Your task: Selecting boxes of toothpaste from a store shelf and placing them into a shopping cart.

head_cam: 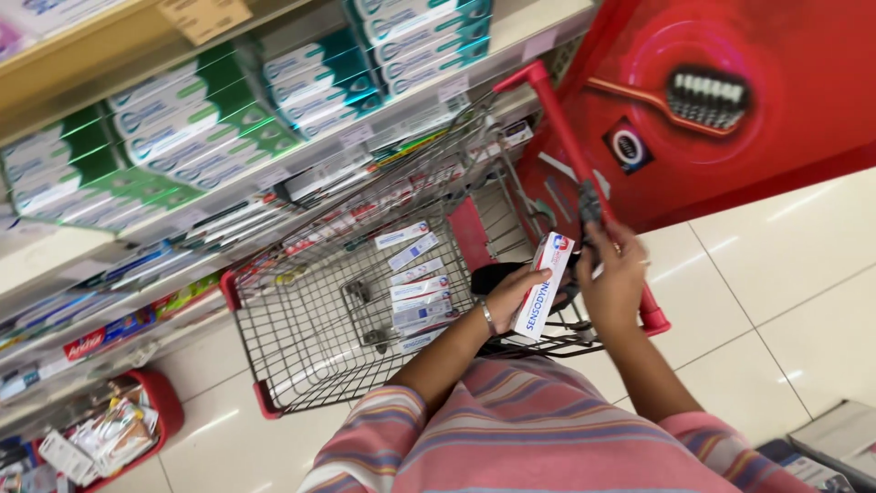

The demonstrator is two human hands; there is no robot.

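Setting: a shop aisle with pale glossy floor tiles (776, 274), shelving along the far left and a red display panel (730, 100) at the far right.

Hands: your left hand (513, 294) is closed round a long white carton with a red end (543, 285), fingers wrapped about its lower half, holding it tilted just above the near end of the wire trolley (310, 319). Your right hand (613, 278) is curled over the red trolley handle (570, 146), beside the carton's top; whether it also touches the carton cannot be told.

Step in hand, as judged: the carton is held over the trolley, not yet laid in. Setting it down would call for lowering it past the child-seat flap towards the basket floor.

In the trolley: a row of small white-and-blue cartons (415, 288) lying flat in the middle.

Shelves, far left: stacked green-and-white cartons (173, 137); to their right teal-and-white cartons (365, 64); below these, thin mixed packs, with red-and-blue cartons (105, 336) lower down.

Near left, on the floor: a red basket (160, 402) of loose small packets.

Display panel: a toothbrush picture (693, 96) within a pale ring.
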